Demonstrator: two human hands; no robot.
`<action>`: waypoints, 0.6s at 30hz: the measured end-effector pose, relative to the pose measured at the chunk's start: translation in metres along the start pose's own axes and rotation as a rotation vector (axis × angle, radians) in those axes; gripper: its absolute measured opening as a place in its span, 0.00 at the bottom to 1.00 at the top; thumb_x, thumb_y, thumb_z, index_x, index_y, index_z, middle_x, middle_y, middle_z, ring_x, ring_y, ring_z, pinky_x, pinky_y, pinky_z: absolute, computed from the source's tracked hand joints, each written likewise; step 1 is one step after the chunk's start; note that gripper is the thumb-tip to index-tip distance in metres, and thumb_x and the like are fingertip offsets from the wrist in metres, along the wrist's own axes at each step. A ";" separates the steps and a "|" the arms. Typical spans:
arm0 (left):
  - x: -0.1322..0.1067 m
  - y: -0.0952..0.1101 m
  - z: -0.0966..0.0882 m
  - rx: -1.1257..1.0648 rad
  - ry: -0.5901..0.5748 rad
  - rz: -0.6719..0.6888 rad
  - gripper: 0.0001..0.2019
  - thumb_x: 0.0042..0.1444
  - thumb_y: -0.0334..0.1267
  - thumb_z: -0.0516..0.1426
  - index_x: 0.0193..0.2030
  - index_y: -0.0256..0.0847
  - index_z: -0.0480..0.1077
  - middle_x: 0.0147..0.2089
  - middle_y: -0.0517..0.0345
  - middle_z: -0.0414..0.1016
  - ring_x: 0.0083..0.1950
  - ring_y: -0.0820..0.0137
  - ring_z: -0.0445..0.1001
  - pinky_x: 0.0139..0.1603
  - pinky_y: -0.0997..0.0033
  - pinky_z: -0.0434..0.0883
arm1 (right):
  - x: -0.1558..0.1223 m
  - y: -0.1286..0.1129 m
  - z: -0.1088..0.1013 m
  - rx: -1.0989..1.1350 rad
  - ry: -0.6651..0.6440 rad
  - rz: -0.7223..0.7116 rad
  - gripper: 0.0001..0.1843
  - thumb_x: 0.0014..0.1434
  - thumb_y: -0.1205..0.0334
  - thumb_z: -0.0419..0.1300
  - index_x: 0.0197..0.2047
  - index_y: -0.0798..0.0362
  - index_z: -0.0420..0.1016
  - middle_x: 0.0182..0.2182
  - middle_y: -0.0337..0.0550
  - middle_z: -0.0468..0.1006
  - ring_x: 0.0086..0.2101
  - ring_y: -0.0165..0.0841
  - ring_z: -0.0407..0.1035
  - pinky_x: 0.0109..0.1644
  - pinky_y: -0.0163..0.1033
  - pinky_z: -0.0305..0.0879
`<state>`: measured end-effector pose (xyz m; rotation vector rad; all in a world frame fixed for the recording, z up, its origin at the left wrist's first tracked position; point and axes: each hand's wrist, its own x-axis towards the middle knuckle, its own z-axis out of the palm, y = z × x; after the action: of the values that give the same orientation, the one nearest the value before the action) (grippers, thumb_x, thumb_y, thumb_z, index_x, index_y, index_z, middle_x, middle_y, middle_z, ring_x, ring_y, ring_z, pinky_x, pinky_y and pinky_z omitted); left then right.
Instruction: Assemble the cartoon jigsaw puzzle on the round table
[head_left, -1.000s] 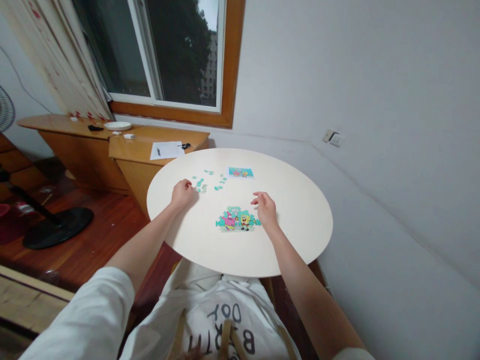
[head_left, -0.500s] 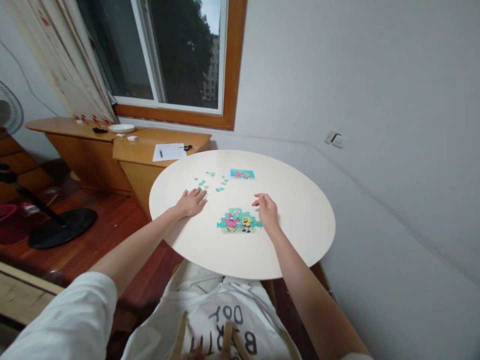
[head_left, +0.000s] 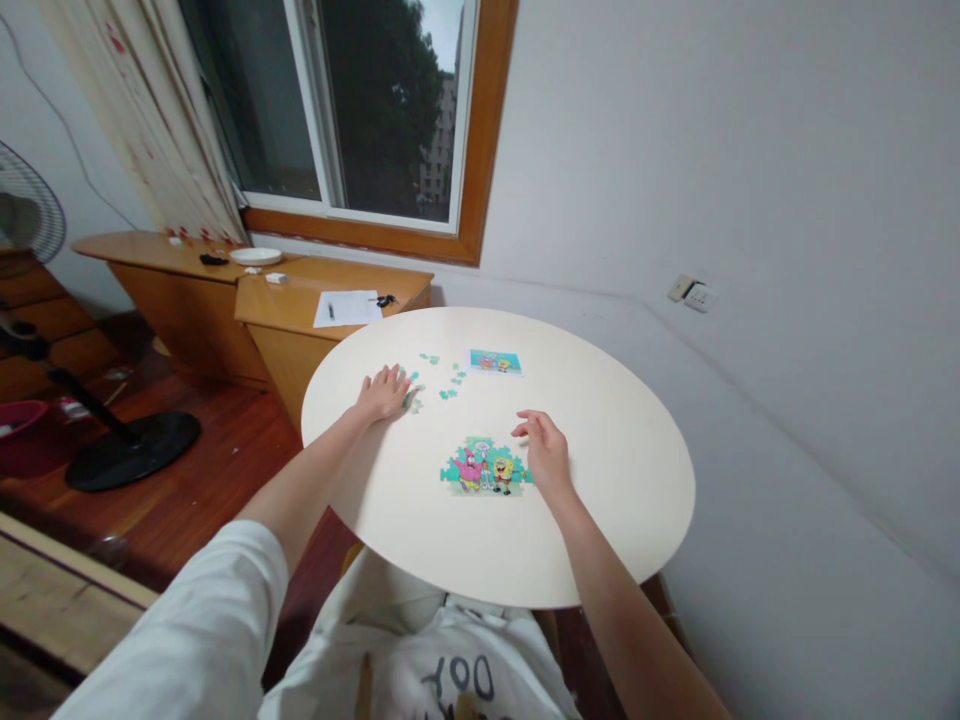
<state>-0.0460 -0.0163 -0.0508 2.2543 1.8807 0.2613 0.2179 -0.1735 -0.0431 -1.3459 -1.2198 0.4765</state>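
Note:
A part-built cartoon jigsaw [head_left: 486,468] lies near the middle of a round cream table [head_left: 600,500]. My right hand [head_left: 546,450] rests at the jigsaw's right edge with the fingers loosely curled and apart, holding nothing. My left hand [head_left: 385,391] lies flat on the table at the left, fingers stretched out over loose teal puzzle pieces [head_left: 448,378]. A small reference picture [head_left: 495,361] of the same cartoon sits at the far side of the table.
A wooden cabinet [head_left: 300,310] stands behind the table at the left with a sheet of paper [head_left: 346,308], a pen, keys and a white plate [head_left: 256,256]. A standing fan [head_left: 112,450] is on the wooden floor. A wall socket [head_left: 694,293] sits at the right.
My left hand went from a closed fist to flat, fingers spread over the loose pieces. My right hand stayed by the jigsaw. The camera view shifted slightly.

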 end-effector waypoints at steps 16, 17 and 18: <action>0.086 0.033 -0.002 0.045 -0.137 -0.008 0.34 0.61 0.58 0.30 0.71 0.48 0.40 0.73 0.50 0.36 0.72 0.51 0.38 0.65 0.34 0.40 | -0.012 -0.019 -0.005 -0.108 -0.051 -0.059 0.16 0.62 0.51 0.48 0.38 0.49 0.73 0.25 0.39 0.76 0.30 0.34 0.71 0.37 0.38 0.67; 0.089 0.038 -0.001 0.051 -0.140 0.010 0.34 0.61 0.57 0.30 0.71 0.49 0.41 0.73 0.51 0.36 0.72 0.50 0.38 0.65 0.34 0.41 | -0.012 -0.019 -0.005 -0.114 -0.051 -0.059 0.16 0.62 0.51 0.48 0.38 0.49 0.73 0.25 0.39 0.76 0.30 0.34 0.71 0.37 0.39 0.67; 0.091 0.044 0.001 0.057 -0.144 0.036 0.33 0.62 0.57 0.31 0.71 0.49 0.41 0.73 0.52 0.37 0.72 0.50 0.39 0.65 0.35 0.40 | -0.012 -0.018 -0.005 -0.120 -0.050 -0.059 0.16 0.62 0.51 0.48 0.38 0.49 0.73 0.25 0.39 0.76 0.30 0.34 0.71 0.37 0.39 0.67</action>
<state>0.0121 0.0655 -0.0392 2.2782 1.7979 0.0488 0.2110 -0.1910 -0.0302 -1.4021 -1.3439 0.4026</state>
